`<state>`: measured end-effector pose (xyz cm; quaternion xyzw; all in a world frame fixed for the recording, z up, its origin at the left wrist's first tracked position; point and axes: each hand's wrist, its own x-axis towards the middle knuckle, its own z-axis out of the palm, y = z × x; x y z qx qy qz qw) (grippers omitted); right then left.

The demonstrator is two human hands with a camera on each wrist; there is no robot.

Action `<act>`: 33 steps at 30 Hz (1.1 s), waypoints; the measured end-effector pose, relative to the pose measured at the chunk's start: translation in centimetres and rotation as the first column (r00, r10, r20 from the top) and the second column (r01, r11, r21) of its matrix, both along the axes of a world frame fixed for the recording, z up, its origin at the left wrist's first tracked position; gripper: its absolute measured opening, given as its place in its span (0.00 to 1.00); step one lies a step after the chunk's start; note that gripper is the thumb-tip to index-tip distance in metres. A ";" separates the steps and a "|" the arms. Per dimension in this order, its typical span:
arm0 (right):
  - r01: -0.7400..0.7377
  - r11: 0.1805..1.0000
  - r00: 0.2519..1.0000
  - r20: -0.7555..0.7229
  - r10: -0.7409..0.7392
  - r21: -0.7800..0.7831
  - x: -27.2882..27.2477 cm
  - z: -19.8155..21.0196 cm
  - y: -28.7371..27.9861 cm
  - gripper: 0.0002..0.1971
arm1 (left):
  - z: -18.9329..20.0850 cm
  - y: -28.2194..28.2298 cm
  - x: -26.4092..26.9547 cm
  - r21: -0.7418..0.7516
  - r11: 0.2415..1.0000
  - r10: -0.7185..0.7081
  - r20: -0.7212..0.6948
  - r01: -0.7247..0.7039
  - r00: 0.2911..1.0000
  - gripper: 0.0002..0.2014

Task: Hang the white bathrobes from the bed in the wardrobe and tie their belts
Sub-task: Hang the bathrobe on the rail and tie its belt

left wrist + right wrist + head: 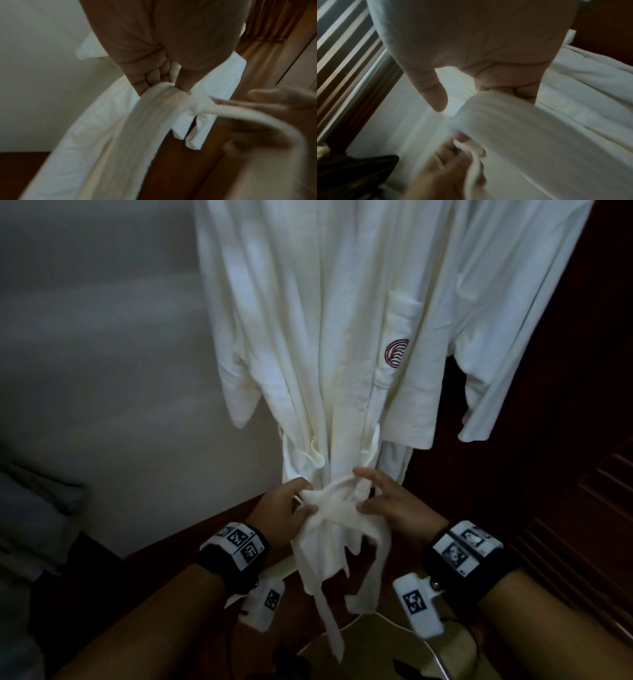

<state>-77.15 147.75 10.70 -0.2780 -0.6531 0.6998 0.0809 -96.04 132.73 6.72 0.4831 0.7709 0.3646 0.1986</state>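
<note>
A white bathrobe (325, 337) with a red emblem (396, 353) on its chest pocket hangs in front of me. A second white robe (513, 302) hangs to its right. At waist height the belt (339, 498) is crossed in front of the robe, and its two ends dangle below. My left hand (291, 501) pinches the belt's left part; in the left wrist view its fingers (154, 79) curl round the belt (154, 108). My right hand (380, 498) hooks its fingers (518, 93) through the belt loop (522, 128), thumb out straight.
A pale wall (102, 337) stands to the left, with bedding (30, 508) at the lower left. Dark slatted wardrobe wood (599, 508) closes off the right side. A dark wooden surface (205, 535) lies below the robe. A white cable (359, 619) runs near the bottom.
</note>
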 end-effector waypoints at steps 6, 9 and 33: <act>-0.334 0.882 0.892 -0.414 0.182 -0.333 -1.2 9.8 1.9 0.36 | -3.3 0.6 -5.2 -0.100 0.989 0.096 -0.108 -0.107 0.989 0.03; -0.383 0.906 0.803 -0.550 0.229 -0.181 -4.6 14.9 2.2 0.20 | -4.4 0.3 -6.2 -0.115 0.990 0.068 -0.130 -0.083 0.989 0.03; -0.168 0.648 0.985 0.150 0.083 0.743 -13.4 -1.7 2.0 0.07 | 3.2 -7.1 -9.0 0.064 0.969 -0.237 -0.055 0.240 0.970 0.03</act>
